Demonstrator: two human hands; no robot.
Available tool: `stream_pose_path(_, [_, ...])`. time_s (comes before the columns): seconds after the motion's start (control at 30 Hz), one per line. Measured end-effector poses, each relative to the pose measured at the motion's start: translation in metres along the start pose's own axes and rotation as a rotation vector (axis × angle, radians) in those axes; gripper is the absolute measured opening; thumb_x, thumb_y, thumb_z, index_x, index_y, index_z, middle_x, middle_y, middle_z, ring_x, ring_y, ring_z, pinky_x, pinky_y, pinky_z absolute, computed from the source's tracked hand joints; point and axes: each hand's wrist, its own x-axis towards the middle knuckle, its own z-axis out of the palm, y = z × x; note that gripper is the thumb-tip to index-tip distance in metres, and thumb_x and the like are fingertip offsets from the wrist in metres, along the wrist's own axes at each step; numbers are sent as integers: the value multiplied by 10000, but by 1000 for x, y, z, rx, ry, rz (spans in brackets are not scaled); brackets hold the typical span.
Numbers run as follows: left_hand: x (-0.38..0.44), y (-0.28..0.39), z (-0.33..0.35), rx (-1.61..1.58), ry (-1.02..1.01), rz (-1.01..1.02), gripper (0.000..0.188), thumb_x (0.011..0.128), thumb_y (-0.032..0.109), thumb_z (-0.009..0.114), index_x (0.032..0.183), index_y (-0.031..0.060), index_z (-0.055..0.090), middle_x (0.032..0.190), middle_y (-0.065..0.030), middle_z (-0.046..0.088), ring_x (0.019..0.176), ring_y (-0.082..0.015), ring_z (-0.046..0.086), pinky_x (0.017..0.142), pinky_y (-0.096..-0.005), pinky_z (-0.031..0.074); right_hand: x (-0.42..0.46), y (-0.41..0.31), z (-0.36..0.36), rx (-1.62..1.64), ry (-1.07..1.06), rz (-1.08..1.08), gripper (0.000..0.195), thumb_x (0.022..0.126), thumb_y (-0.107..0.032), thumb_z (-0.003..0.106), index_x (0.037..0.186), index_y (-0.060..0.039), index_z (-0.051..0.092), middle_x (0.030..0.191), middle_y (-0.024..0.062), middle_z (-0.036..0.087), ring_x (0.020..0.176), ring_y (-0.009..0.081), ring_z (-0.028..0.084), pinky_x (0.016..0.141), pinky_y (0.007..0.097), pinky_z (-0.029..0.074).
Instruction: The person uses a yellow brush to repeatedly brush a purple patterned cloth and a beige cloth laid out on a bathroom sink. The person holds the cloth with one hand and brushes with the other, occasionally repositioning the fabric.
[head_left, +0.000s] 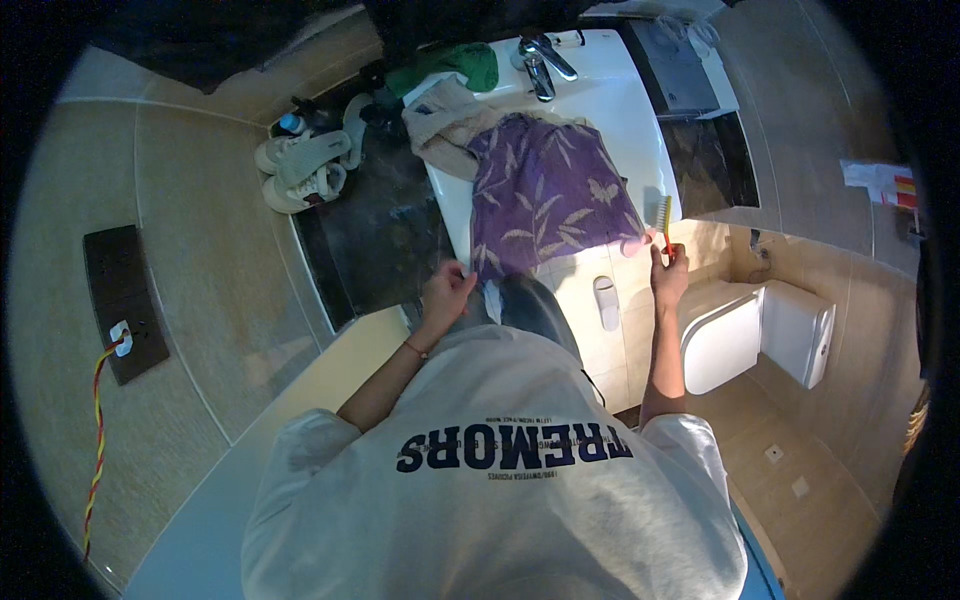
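A purple towel (540, 195) with a pale leaf and butterfly pattern lies spread over the front of a white washbasin (645, 135), its lower edge hanging past the rim. My left hand (448, 292) is at the towel's lower left corner with fingers curled; whether it pinches the cloth cannot be made out. In my right hand (670, 279) is a brush (665, 217) with a red and yellow handle, held upright with its bristles beside the basin's right front corner. Behind the towel, a beige cloth (442, 120) is bunched on the basin's left side.
A chrome faucet (541, 67) stands at the back of the basin, with a green cloth (472, 66) to its left. Shoes (300, 176) sit on the dark counter (375, 240). To the right is a white toilet (724, 345); a slipper (606, 304) lies on the floor.
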Motion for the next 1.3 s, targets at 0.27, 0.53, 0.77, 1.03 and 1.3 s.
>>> stream_pose_path(0.27, [8, 15, 27, 646, -95, 1014, 285, 831, 68, 551, 1111, 12, 569, 1155, -116, 548, 1138, -289, 510, 946, -368, 441, -66, -139, -17, 229, -381, -307, 250, 888, -156, 519, 1119, -159, 615, 849, 191, 639, 753, 372, 622, 617, 436, 486])
stream_pose_path(0.53, [10, -9, 26, 723, -76, 1024, 134, 809, 69, 546, 917, 6, 594, 1355, -23, 462, 1211, -233, 490, 874, -338, 512, 6, -67, -15, -302, -270, -309, 173, 781, -190, 607, 934, -196, 686, 667, 105, 631, 564, 283, 615, 494, 397, 472])
stream_pose_path(0.77, [12, -11, 27, 734, -72, 1057, 93, 780, 60, 558, 862, 28, 588, 1296, -55, 510, 1164, -261, 525, 895, -330, 495, -84, -159, -7, -179, -551, -656, 145, 771, -186, 606, 886, -190, 695, 648, 123, 619, 582, 312, 612, 543, 424, 473])
stream_pose_path(1.03, [9, -2, 27, 639, -84, 981, 208, 779, 52, 553, 977, 18, 607, 1280, -81, 516, 1143, -256, 541, 899, -336, 493, 14, -80, -10, -371, -298, -361, 254, 806, -241, 602, 1051, -189, 643, 698, 125, 632, 614, 304, 629, 550, 401, 491])
stream_pose_path(1.3, [7, -21, 6, 617, -29, 1055, 335, 805, 36, 522, 1132, 39, 591, 1181, -97, 584, 1107, -248, 565, 948, -363, 464, -10, -122, 19, -171, -487, -447, 317, 849, -110, 510, 1152, -167, 586, 826, 197, 646, 724, 348, 632, 600, 449, 482])
